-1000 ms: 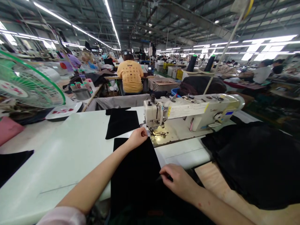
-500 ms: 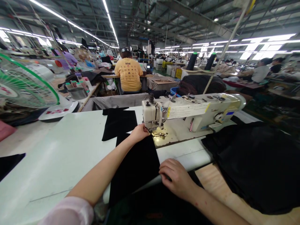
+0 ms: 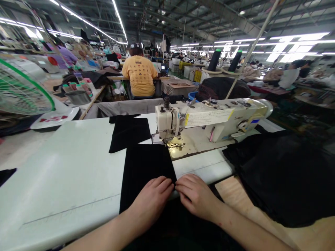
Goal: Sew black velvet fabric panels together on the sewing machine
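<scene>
A black fabric panel [image 3: 146, 164] lies over the front edge of the pale table, its far right corner by the needle area of the sewing machine [image 3: 169, 122]. My left hand [image 3: 157, 191] rests on the panel near its right edge, fingers together and closed on the cloth. Fingertip to fingertip with it, my right hand [image 3: 195, 191] is closed on the same edge, its thumb tucked below. The fingertips partly hide the cloth they pinch. Farther back, a second black fabric piece [image 3: 131, 132] lies flat on the table.
A heap of black fabric [image 3: 282, 177] covers a wooden board [image 3: 230, 190] at right. A green-rimmed fan [image 3: 26, 87] stands at left. Two dark thread cones [image 3: 214, 60] rise behind the machine. Ahead, a person in a yellow shirt [image 3: 140, 76] sits facing away.
My left hand has come back from beside the needle to the panel's near right edge, next to my right hand. My right hand stays about where it was. The view has shifted slightly.
</scene>
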{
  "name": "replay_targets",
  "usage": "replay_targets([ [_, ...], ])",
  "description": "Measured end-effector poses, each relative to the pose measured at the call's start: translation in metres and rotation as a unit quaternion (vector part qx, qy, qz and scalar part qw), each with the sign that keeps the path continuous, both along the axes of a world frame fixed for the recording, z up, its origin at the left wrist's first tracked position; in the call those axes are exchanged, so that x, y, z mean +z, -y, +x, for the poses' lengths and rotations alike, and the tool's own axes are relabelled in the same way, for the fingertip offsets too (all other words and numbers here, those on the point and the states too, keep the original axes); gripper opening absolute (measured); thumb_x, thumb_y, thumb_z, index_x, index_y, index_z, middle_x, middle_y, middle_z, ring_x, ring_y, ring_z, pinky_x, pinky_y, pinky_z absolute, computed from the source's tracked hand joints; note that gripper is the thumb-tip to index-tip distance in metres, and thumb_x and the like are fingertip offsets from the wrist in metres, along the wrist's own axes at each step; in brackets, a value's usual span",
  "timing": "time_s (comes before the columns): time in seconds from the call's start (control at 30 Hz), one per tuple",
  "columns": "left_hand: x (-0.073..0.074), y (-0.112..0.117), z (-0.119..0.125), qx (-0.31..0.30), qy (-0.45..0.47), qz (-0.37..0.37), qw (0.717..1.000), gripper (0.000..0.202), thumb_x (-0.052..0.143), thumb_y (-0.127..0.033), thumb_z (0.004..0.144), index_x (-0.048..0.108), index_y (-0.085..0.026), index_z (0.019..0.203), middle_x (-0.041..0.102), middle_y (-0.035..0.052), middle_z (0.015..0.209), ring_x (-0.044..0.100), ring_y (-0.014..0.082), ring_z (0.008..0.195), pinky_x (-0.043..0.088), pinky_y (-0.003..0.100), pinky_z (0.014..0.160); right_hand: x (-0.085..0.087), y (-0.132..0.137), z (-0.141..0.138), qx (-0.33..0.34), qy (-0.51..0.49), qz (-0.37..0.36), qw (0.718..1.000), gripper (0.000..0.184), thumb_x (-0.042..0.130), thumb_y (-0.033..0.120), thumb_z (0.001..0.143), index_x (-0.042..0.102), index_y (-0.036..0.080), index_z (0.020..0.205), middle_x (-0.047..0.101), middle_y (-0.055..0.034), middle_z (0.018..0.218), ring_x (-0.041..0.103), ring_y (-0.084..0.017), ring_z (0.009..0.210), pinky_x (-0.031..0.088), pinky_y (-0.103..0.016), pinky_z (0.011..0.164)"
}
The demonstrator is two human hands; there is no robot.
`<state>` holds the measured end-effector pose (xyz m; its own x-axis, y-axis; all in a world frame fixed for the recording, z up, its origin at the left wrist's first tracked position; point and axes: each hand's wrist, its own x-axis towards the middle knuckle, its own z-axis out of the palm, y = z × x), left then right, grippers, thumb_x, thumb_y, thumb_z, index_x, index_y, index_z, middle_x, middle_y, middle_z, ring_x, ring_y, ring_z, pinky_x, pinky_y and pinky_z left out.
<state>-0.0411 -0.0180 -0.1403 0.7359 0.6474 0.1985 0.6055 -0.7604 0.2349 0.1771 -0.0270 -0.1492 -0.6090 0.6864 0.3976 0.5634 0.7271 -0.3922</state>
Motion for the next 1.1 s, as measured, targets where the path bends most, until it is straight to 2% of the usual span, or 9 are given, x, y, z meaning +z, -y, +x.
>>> replay_targets([
  [0.07, -0.008, 0.004, -0.006, -0.023, -0.024, 0.036, 0.999, 0.042, 0.051, -0.008, 0.085, 0.06, -0.016, 0.125, 0.066, 0.013, 0.128, 0.059, 0.0308, 0.117, 0.052, 0.044, 0.095, 0.001, -0.003, -0.002, -0.001, -0.001, 0.002, 1.0, 0.022, 0.053, 0.009, 0.089, 0.068, 0.019, 0.102, 0.071, -0.0076, 0.1, 0.061, -0.023, 0.096, 0.051, -0.04, 0.089],
  [0.13, -0.011, -0.003, -0.01, -0.038, -0.037, 0.049, 0.997, 0.045, 0.053, -0.007, 0.084, 0.059, -0.013, 0.127, 0.065, 0.0149, 0.13, 0.059, 0.0322, 0.119, 0.052, 0.046, 0.097, 0.001, -0.009, -0.004, -0.005, -0.004, 0.002, 1.0, 0.021, 0.054, 0.009, 0.089, 0.068, 0.018, 0.101, 0.071, -0.0077, 0.101, 0.061, -0.023, 0.097, 0.05, -0.04, 0.09],
  [0.23, -0.007, -0.024, -0.013, -0.041, -0.044, 0.062, 0.996, 0.041, 0.054, -0.007, 0.084, 0.062, -0.012, 0.124, 0.066, 0.0148, 0.128, 0.061, 0.0312, 0.116, 0.054, 0.044, 0.098, -0.001, -0.022, -0.008, -0.012, -0.007, 0.004, 1.0, 0.022, 0.055, 0.009, 0.089, 0.069, 0.019, 0.103, 0.071, -0.0072, 0.102, 0.06, -0.023, 0.098, 0.05, -0.04, 0.092],
  [0.43, 0.005, -0.062, -0.017, -0.039, -0.03, 0.07, 0.996, 0.029, 0.049, -0.014, 0.095, 0.067, -0.015, 0.117, 0.07, 0.0135, 0.118, 0.063, 0.0277, 0.109, 0.057, 0.043, 0.09, -0.004, -0.058, -0.016, -0.023, 0.001, 0.038, 0.999, 0.022, 0.059, 0.008, 0.086, 0.071, 0.018, 0.102, 0.07, -0.0072, 0.104, 0.059, -0.023, 0.1, 0.048, -0.039, 0.093],
  [0.6, 0.005, -0.094, -0.026, -0.033, -0.021, 0.077, 0.996, 0.029, 0.049, -0.016, 0.096, 0.07, -0.016, 0.116, 0.069, 0.0117, 0.119, 0.063, 0.0251, 0.109, 0.056, 0.04, 0.092, -0.007, -0.088, -0.024, -0.064, 0.037, 0.055, 0.996, 0.019, 0.06, 0.011, 0.087, 0.074, 0.019, 0.096, 0.067, -0.0067, 0.099, 0.058, -0.023, 0.099, 0.048, -0.037, 0.089],
  [0.83, 0.005, -0.135, -0.033, -0.002, -0.014, 0.069, 0.998, 0.032, 0.044, -0.022, 0.099, 0.071, -0.016, 0.116, 0.069, 0.012, 0.119, 0.062, 0.0239, 0.11, 0.053, 0.039, 0.098, -0.006, -0.123, -0.038, -0.111, 0.048, 0.053, 0.991, 0.02, 0.06, 0.014, 0.089, 0.074, 0.018, 0.103, 0.066, -0.0083, 0.097, 0.057, -0.026, 0.099, 0.048, -0.04, 0.085],
  [0.97, 0.003, -0.146, -0.034, 0.027, -0.02, 0.068, 0.997, 0.036, 0.042, -0.025, 0.1, 0.069, -0.015, 0.121, 0.067, 0.0136, 0.122, 0.061, 0.0251, 0.113, 0.052, 0.041, 0.1, -0.004, -0.115, -0.04, -0.13, 0.035, 0.046, 0.99, 0.02, 0.061, 0.014, 0.089, 0.072, 0.019, 0.104, 0.067, -0.0086, 0.101, 0.059, -0.026, 0.1, 0.049, -0.04, 0.086],
  [1.1, -0.005, -0.142, -0.036, 0.071, -0.02, 0.076, 0.994, 0.04, 0.037, -0.026, 0.101, 0.06, -0.017, 0.133, 0.061, 0.0133, 0.135, 0.055, 0.0259, 0.125, 0.046, 0.046, 0.108, 0.001, -0.084, -0.026, -0.126, 0.005, 0.056, 0.99, 0.026, 0.06, 0.017, 0.09, 0.067, 0.021, 0.114, 0.068, -0.0081, 0.112, 0.06, -0.025, 0.106, 0.05, -0.04, 0.094],
])
